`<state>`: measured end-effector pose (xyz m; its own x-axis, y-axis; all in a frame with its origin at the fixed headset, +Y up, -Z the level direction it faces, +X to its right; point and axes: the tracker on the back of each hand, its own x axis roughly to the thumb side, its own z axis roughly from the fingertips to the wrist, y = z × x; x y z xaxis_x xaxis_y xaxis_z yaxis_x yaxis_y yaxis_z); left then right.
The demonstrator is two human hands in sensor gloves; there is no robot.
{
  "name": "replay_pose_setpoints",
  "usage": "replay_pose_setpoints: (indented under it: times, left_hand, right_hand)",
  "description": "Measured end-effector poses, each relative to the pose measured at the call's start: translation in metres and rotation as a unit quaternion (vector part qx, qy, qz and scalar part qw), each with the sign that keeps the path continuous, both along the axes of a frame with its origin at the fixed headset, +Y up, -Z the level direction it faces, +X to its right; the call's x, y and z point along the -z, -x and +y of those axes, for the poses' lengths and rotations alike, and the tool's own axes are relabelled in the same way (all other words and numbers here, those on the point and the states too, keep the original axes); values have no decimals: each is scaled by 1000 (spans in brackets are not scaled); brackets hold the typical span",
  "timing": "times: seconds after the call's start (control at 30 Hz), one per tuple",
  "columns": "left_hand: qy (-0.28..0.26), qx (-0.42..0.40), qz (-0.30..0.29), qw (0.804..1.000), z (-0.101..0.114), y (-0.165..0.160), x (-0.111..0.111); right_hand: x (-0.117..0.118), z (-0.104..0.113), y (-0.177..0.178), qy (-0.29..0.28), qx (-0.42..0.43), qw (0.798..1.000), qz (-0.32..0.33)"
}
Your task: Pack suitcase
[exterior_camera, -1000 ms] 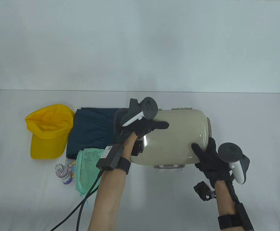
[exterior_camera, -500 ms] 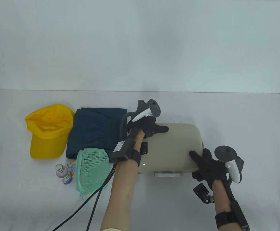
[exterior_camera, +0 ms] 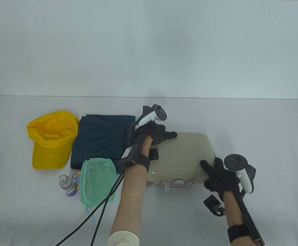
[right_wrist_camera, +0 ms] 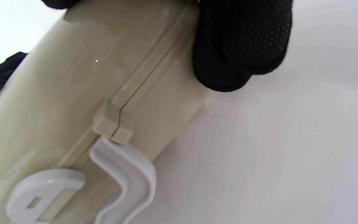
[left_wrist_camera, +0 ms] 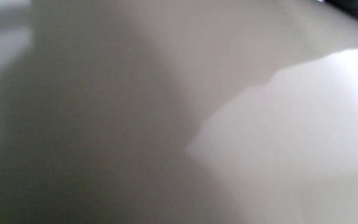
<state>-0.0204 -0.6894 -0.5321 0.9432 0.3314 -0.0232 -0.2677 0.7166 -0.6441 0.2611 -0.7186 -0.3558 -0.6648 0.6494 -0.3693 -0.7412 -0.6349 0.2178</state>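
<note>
A closed beige hard-shell suitcase [exterior_camera: 184,153] lies flat on the table, its white handle [exterior_camera: 178,185] facing the near edge. My left hand [exterior_camera: 155,133] grips its far left corner, thumb stretched along the lid. My right hand [exterior_camera: 219,176] holds the near right corner, thumb on top and fingers curled round the side. The right wrist view shows the suitcase seam [right_wrist_camera: 73,93], the white handle [right_wrist_camera: 126,174] and a gloved fingertip [right_wrist_camera: 241,46] pressed on the corner. The left wrist view is a blur of pale surface.
Left of the suitcase lie a folded dark teal garment [exterior_camera: 100,141] and a yellow cap [exterior_camera: 51,138]. In front of them are a green mesh pouch [exterior_camera: 97,179] and a small purple bottle [exterior_camera: 67,185]. Black cables [exterior_camera: 97,212] trail from my left wrist.
The suitcase has come down from a raised, tilted position to lie flat, its handle now toward the near edge. Both hands moved down with it, keeping their hold.
</note>
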Motion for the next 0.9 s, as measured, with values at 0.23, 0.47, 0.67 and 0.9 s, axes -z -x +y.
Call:
replay_pose_setpoints:
  times: [0.23, 0.47, 0.67, 0.9]
  left_hand:
    - [-40, 28, -8, 999, 19, 18, -15]
    - [-51, 5, -7, 999, 16, 43, -42]
    - [-52, -5, -12, 999, 3, 49, -54]
    - [-57, -23, 2, 998, -2, 51, -54]
  right_hand:
    - [-12, 41, 2, -67, -151, 986, -4]
    - [-26, 74, 35, -87, -181, 973, 115]
    - [-27, 46, 68, 14, -109, 966, 235]
    - [-20, 11, 75, 82, -44, 970, 225]
